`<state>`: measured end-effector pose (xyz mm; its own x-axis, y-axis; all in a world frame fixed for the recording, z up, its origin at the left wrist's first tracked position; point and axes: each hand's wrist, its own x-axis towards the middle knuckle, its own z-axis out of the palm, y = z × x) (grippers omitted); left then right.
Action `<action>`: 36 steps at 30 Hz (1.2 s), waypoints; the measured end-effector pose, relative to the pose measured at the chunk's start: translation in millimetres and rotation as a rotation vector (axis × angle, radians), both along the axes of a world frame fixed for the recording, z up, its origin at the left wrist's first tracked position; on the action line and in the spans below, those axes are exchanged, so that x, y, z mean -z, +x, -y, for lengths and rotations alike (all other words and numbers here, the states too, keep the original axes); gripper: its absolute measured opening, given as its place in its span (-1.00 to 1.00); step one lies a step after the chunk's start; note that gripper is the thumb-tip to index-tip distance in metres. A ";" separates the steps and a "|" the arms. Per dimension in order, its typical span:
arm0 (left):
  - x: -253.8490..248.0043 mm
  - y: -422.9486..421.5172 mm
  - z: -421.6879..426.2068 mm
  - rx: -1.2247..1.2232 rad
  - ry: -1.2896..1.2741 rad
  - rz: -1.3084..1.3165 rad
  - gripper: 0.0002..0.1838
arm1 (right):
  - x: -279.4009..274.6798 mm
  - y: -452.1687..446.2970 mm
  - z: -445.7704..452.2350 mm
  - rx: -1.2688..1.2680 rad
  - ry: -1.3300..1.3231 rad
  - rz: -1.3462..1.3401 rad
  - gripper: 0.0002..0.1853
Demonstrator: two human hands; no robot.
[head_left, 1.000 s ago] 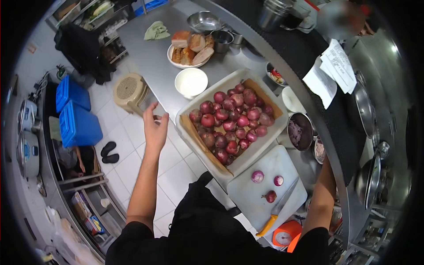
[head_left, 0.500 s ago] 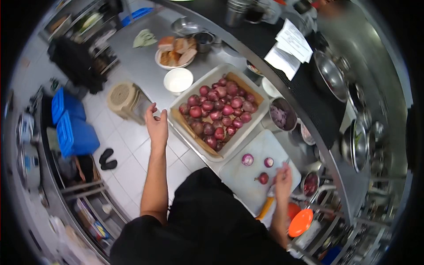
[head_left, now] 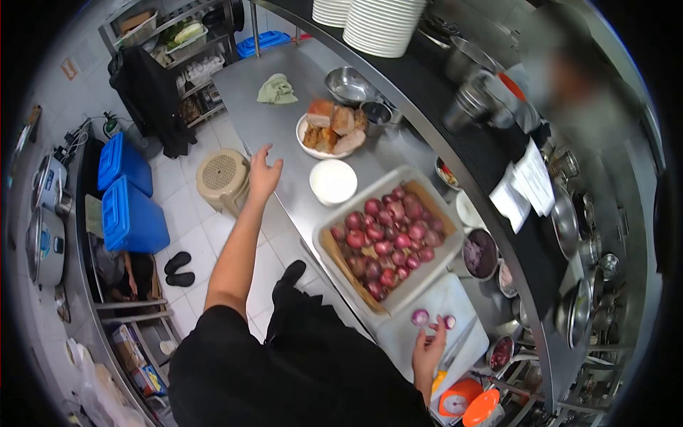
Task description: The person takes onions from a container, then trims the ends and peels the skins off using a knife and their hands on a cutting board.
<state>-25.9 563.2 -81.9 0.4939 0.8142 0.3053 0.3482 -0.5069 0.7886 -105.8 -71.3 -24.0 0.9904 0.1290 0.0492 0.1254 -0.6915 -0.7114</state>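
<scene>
My left hand (head_left: 265,173) is held out beside the steel counter's edge, fingers apart and nothing in it. Over the white cutting board (head_left: 466,299) is my right hand (head_left: 427,350), its thumb and forefinger apart. Close to its fingertips lie two cut red onions (head_left: 420,317) with pale faces. The small whole onion seen earlier on the board is hidden, perhaps beneath this hand. A knife (head_left: 457,346) with a yellow handle rests on the board just right of the hand. Beyond the board, a grey tub (head_left: 329,250) lined with cardboard holds many red onions (head_left: 384,235).
A white bowl (head_left: 333,182), bread pieces (head_left: 334,124) in a dish and a steel bowl (head_left: 348,85) stand farther up the counter. Chopped onion fills a pot (head_left: 481,252). An orange scale (head_left: 459,398) sits near me. A beige stool (head_left: 223,176) and blue bins (head_left: 131,213) are left.
The view has shifted, so the counter appears lower and farther right. My right hand has moved from beside the knife to the onions on the board. My left hand stays out in the air.
</scene>
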 end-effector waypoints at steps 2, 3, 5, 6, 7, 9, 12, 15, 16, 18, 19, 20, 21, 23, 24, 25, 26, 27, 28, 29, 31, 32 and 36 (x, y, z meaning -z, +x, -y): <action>9.6 53.1 -86.5 0.016 0.081 -0.096 -0.40 | -4.7 13.4 -19.1 0.154 -0.034 -0.053 -0.31; 15.1 72.6 -117.8 0.052 0.039 -0.187 -0.38 | -4.1 19.7 -27.7 0.201 -0.097 -0.013 -0.30; 31.5 105.7 -158.8 0.113 -0.014 -0.333 -0.36 | -7.8 26.1 -52.2 0.273 -0.105 0.064 -0.30; 28.3 123.0 -176.5 0.129 -0.010 -0.376 -0.35 | -12.7 29.3 -70.8 0.274 -0.121 0.058 -0.30; 29.5 139.1 -195.2 0.147 -0.003 -0.421 -0.33 | -20.8 29.9 -89.9 0.278 -0.134 0.049 -0.30; 43.2 174.2 -233.9 0.060 0.127 -0.306 -0.29 | -33.6 31.0 -122.7 0.232 -0.210 0.045 -0.30; 38.0 221.4 -281.5 -0.023 0.245 -0.164 -0.23 | -65.5 35.7 -182.3 0.206 -0.246 -0.023 -0.32; 31.5 238.4 -300.0 0.085 0.163 -0.441 -0.18 | -73.6 46.0 -210.5 0.121 -0.288 0.049 -0.34; 29.8 242.2 -306.6 0.109 0.094 -0.504 -0.19 | -82.5 51.5 -228.4 0.130 -0.316 0.050 -0.37; 28.0 244.8 -313.1 0.156 -0.043 -0.641 -0.21 | -83.2 64.5 -255.3 0.140 -0.218 0.035 -0.38; 30.5 241.9 -312.5 0.175 -0.039 -0.639 -0.25 | -84.0 72.8 -269.4 0.143 -0.167 0.027 -0.39; 33.2 237.3 -312.3 0.189 -0.030 -0.634 -0.27 | -90.7 84.4 -293.9 0.138 -0.112 0.018 -0.43; 38.0 230.2 -310.8 0.203 -0.020 -0.629 -0.30 | -85.7 97.0 -311.7 0.053 -0.116 0.084 -0.44; 92.5 205.0 -311.6 0.148 0.005 -0.258 -0.41 | -75.5 120.0 -347.9 -0.094 -0.084 0.164 -0.46; 79.5 178.4 -297.3 0.244 -0.204 -0.093 -0.45 | -74.9 130.2 -369.4 -0.158 -0.047 0.172 -0.46; 55.7 145.4 -273.8 0.342 -0.417 0.071 -0.48 | -80.1 136.9 -399.9 -0.199 0.028 0.126 -0.47; 24.7 114.2 -246.8 0.379 -0.647 0.170 -0.50 | -83.0 143.5 -427.3 -0.256 0.119 0.022 -0.46; -2.5 83.8 -218.6 0.410 -0.879 0.263 -0.51 | -84.2 148.1 -453.7 -0.312 0.212 -0.083 -0.45; -15.3 56.7 -194.4 0.424 -0.949 0.275 -0.51 | -82.6 150.8 -480.0 -0.349 0.292 -0.200 -0.44; -24.5 32.2 -171.8 0.433 -1.019 0.289 -0.51 | -80.0 152.0 -504.7 -0.389 0.373 -0.316 -0.42; -39.1 -6.9 -128.9 0.518 -1.015 0.252 -0.49 | -52.8 149.7 -544.5 -0.367 0.671 -0.590 -0.38; -34.2 -22.4 -116.0 0.630 -0.967 0.213 -0.47 | -38.3 146.9 -559.2 -0.387 0.702 -0.571 -0.43; -41.4 -44.4 -70.8 0.515 -1.057 0.374 -0.45 | -8.0 136.9 -595.5 -0.415 0.683 -0.660 -0.66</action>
